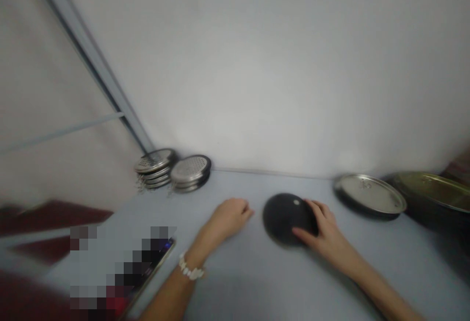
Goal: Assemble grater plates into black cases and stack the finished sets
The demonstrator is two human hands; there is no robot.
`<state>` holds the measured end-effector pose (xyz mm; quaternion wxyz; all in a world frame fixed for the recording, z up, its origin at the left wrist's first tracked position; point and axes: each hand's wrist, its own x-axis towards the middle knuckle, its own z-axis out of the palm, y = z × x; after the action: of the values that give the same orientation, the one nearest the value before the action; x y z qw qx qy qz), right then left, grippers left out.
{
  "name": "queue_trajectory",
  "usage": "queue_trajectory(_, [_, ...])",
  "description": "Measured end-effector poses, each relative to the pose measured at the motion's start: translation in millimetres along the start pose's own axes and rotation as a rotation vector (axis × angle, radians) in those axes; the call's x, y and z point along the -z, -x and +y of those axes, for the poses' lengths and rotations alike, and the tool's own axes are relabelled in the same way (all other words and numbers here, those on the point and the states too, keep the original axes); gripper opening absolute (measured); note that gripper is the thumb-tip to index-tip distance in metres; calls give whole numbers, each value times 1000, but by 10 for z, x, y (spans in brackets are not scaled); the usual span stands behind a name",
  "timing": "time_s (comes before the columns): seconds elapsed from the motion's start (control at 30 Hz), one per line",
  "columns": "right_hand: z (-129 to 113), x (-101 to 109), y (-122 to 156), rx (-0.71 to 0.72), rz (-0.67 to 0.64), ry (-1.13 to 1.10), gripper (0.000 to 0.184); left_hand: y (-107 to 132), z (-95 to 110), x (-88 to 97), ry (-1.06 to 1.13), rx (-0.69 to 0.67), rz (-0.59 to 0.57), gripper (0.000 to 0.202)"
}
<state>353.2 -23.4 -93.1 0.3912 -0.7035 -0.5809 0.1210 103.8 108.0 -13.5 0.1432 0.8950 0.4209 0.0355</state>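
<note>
My right hand [328, 237] grips the right edge of a round black disc [282, 218], thumb across its face and fingers behind the rim. The disc is tilted and has a small pale spot near its top; whether it touches the table cannot be told. To its left, apart from it, is my left hand [231, 217], with fingers curled together over the table. Anything inside those fingers is hidden or too small to make out. A white bracelet [190, 268] circles the left wrist.
At the back left stand two stacks of round perforated metal discs with dark rims, a left stack [156, 168] and a right stack [190, 173]. A shallow round metal tray [370, 194] and a larger dark-sided container [433, 203] are at right. A phone [157, 259] lies at front left.
</note>
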Motion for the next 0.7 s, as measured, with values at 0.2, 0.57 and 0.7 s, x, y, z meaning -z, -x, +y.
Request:
queue_trajectory(0.2, [221,-19,-77,-48,-40,-120,58,134,-395,239,-112,160,-100,19])
queue_trajectory(0.57, [-240,-55,-201,170,120,51,32,279,-151,36,-277,166,-149,30])
queue_trajectory(0.7, [-491,-36,-226,310,221,39,24,224,-125,120,-162,33,-201,30])
